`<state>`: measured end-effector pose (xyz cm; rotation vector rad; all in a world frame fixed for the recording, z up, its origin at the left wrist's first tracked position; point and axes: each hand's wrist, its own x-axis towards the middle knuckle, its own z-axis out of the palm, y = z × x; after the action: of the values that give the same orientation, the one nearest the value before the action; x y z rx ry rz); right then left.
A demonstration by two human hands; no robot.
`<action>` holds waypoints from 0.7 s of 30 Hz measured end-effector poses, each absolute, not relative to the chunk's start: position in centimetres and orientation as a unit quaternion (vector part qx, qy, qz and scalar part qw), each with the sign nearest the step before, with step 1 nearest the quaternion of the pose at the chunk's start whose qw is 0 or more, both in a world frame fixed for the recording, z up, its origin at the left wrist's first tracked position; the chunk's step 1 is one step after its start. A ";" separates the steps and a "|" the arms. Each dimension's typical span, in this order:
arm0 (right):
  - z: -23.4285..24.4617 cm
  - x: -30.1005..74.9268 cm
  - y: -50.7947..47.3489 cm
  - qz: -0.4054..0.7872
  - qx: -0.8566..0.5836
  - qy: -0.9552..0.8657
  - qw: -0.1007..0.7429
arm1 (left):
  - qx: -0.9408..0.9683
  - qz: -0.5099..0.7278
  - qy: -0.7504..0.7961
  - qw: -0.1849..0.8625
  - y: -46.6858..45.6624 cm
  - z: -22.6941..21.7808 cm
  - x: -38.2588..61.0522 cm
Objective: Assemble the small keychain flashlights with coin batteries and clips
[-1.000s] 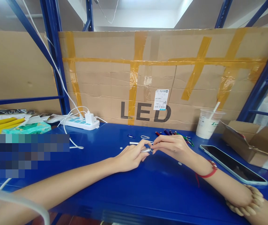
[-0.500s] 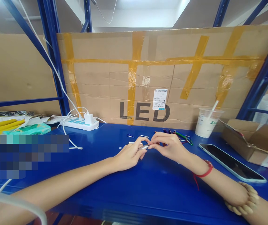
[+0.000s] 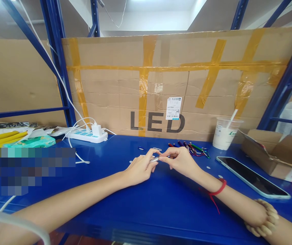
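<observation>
My left hand (image 3: 139,168) rests on the blue table (image 3: 146,204) with its fingers curled round a small silver metal tube (image 3: 155,159). My right hand (image 3: 180,160) meets it from the right, its fingertips pinched at the tube's right end. A red string bracelet (image 3: 217,190) is on my right wrist. Just behind the hands lie a blue clip (image 3: 142,148) and a silver clip (image 3: 157,149). To the right of them is a small heap of coloured pen-like pieces with clips (image 3: 190,148).
A phone (image 3: 252,177) lies face up at the right, by an open cardboard box (image 3: 271,153) and a plastic cup with a straw (image 3: 225,133). A white power strip with a charger (image 3: 90,134) sits at back left. A taped cardboard sheet marked LED (image 3: 161,85) walls the back.
Both hands drifted slightly away from me and leftward, still joined at the silver tube. My right forearm moved in over the table, uncovering small discs on the table.
</observation>
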<state>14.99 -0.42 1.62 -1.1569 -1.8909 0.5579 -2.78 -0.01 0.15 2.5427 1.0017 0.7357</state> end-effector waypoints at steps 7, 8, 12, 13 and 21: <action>0.9 15.3 0.2 0.229 -0.461 -0.746 0.422 | 0.870 0.279 0.366 0.176 0.3 0.0 -2.7; 0.8 15.4 0.3 0.227 -0.455 -0.749 0.424 | 0.868 0.283 0.364 0.184 0.5 -0.1 -2.7; 0.6 15.5 0.6 0.220 -0.433 -0.757 0.436 | 0.863 0.300 0.339 0.223 0.8 -0.3 -2.7; 0.6 15.6 0.6 0.220 -0.428 -0.759 0.438 | 0.862 0.305 0.332 0.234 0.8 -0.3 -2.7; 1.1 15.6 0.3 0.251 -0.387 -0.758 0.461 | 0.845 0.329 0.322 0.271 0.8 -0.1 -2.6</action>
<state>15.58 0.33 1.14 -0.9526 -1.8657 0.6173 -2.57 0.77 -0.07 2.2776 0.8666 0.8876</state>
